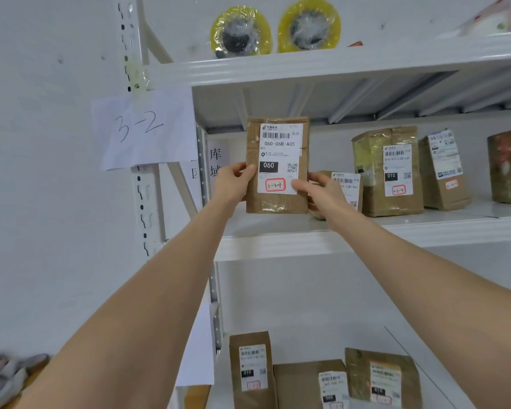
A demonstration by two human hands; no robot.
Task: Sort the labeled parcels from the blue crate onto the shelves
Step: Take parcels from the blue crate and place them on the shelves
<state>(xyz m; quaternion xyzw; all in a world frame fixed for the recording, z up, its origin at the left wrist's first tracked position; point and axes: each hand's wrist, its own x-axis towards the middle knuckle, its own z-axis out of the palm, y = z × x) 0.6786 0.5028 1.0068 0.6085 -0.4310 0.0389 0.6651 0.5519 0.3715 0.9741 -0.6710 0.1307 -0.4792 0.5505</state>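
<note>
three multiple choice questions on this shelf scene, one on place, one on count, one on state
1. Where is the paper sign marked 3-2?
A. left of the held parcel
B. on the lowest shelf
C. on the floor

2. How many yellow tape rolls stand on the top shelf?
A. one
B. two
C. four

3. How is the held parcel?
A. lying untouched
B. under another parcel
C. gripped upright by both hands

Answers: 1 A, it hangs on the shelf upright; 2 B, two side by side; 3 C, left hand and right hand grip its sides.
</note>
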